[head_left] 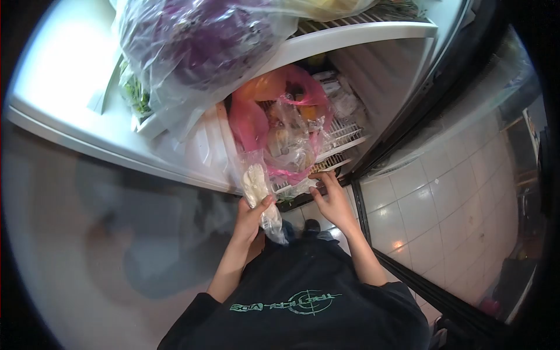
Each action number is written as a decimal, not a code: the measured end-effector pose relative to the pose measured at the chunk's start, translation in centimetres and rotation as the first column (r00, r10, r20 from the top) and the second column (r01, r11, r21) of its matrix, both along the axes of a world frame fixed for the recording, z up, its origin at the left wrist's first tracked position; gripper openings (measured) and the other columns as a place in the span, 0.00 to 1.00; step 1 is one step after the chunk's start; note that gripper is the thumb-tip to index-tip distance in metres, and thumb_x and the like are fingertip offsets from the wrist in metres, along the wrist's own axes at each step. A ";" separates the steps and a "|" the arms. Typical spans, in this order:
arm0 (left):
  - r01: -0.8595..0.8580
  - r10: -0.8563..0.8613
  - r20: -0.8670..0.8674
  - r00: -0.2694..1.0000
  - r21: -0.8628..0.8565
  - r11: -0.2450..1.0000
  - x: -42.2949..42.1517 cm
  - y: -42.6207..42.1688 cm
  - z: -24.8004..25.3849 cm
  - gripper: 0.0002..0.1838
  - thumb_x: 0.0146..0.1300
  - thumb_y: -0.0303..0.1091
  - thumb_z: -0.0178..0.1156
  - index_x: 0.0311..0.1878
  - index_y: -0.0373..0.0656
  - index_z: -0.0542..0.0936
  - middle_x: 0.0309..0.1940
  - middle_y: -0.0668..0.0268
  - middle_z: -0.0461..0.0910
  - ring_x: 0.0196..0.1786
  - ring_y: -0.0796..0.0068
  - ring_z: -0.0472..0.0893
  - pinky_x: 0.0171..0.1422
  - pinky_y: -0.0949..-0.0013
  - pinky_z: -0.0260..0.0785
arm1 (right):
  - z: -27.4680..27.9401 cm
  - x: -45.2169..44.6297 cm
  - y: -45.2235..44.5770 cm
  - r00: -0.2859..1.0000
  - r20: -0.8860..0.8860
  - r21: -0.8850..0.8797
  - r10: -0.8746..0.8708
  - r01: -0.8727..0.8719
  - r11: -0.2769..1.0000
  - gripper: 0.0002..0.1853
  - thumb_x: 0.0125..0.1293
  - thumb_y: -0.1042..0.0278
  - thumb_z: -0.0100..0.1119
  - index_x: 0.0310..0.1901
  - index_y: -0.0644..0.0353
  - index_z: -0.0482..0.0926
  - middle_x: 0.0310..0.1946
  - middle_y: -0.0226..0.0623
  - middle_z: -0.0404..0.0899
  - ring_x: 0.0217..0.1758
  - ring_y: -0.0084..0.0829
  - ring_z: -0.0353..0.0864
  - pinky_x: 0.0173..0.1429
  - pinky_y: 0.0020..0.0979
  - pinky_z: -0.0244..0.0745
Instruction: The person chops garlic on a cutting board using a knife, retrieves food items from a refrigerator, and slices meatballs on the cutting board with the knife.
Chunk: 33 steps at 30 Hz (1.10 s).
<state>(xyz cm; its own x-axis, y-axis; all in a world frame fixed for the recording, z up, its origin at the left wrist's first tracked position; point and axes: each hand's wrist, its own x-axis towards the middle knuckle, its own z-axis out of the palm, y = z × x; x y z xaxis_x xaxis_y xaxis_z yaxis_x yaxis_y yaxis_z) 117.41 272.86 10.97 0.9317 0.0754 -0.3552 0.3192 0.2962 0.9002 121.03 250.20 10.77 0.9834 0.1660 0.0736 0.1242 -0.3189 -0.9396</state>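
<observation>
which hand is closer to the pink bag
Right. The right hand is by the lower edge of the pink bag; the left hand is farther below, holding a clear packet.

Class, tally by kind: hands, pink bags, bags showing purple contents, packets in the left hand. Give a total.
Hands: 2 (left hand, right hand)
Pink bag: 1
Bag with purple contents: 1
Held packet: 1
Total: 5

The packet (255, 182) was wrapped in thin, clear plastic, crinkled and shiny. The pink bag (248, 119) looked like soft, translucent plastic film with a glossy sheen, and the large bag (204, 44) was clear, wrinkled plastic. The shelf rim (361, 35) looked like smooth plastic, the floor tiles (455, 195) hard and glossy, the black shirt (280, 271) matt cloth.
</observation>
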 end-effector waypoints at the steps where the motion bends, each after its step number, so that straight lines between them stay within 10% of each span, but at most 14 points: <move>1: -0.018 0.016 0.063 0.998 0.032 0.999 -0.1 -0.1 0.1 0.12 0.64 0.29 0.66 0.49 0.37 0.80 0.39 0.65 0.84 0.39 0.76 0.83 0.46 0.70 0.75 | 0.0 -0.1 0.1 0.999 -0.037 0.010 0.017 -0.017 1.000 0.15 0.66 0.72 0.58 0.54 0.63 0.74 0.51 0.46 0.73 0.51 0.41 0.77 0.51 0.36 0.75; 6: 0.046 -0.075 0.067 0.995 0.360 0.932 -0.4 -0.6 2.0 0.19 0.60 0.30 0.70 0.53 0.36 0.79 0.40 0.68 0.83 0.41 0.80 0.79 0.47 0.72 0.73 | 0.8 -0.6 0.8 0.995 -0.010 0.071 0.104 -0.103 0.992 0.16 0.66 0.71 0.61 0.54 0.63 0.74 0.51 0.42 0.74 0.48 0.36 0.79 0.47 0.32 0.76; 15: 0.237 -0.245 0.034 0.969 0.159 0.958 -1.2 -2.7 4.0 0.22 0.70 0.36 0.62 0.62 0.37 0.71 0.49 0.66 0.78 0.51 0.82 0.75 0.56 0.73 0.69 | 1.0 -1.5 3.8 0.899 -0.315 0.625 0.305 -0.046 0.780 0.15 0.70 0.70 0.61 0.54 0.66 0.74 0.42 0.33 0.82 0.45 0.19 0.80 0.51 0.24 0.75; 33: 0.076 -0.076 0.019 0.997 0.012 0.997 -2.2 -3.3 2.7 0.16 0.67 0.33 0.64 0.54 0.35 0.78 0.42 0.67 0.83 0.43 0.83 0.79 0.50 0.74 0.72 | -0.4 -3.5 1.7 0.812 -0.388 0.694 0.436 -0.053 0.718 0.15 0.72 0.65 0.58 0.56 0.63 0.74 0.49 0.32 0.80 0.50 0.19 0.77 0.54 0.25 0.72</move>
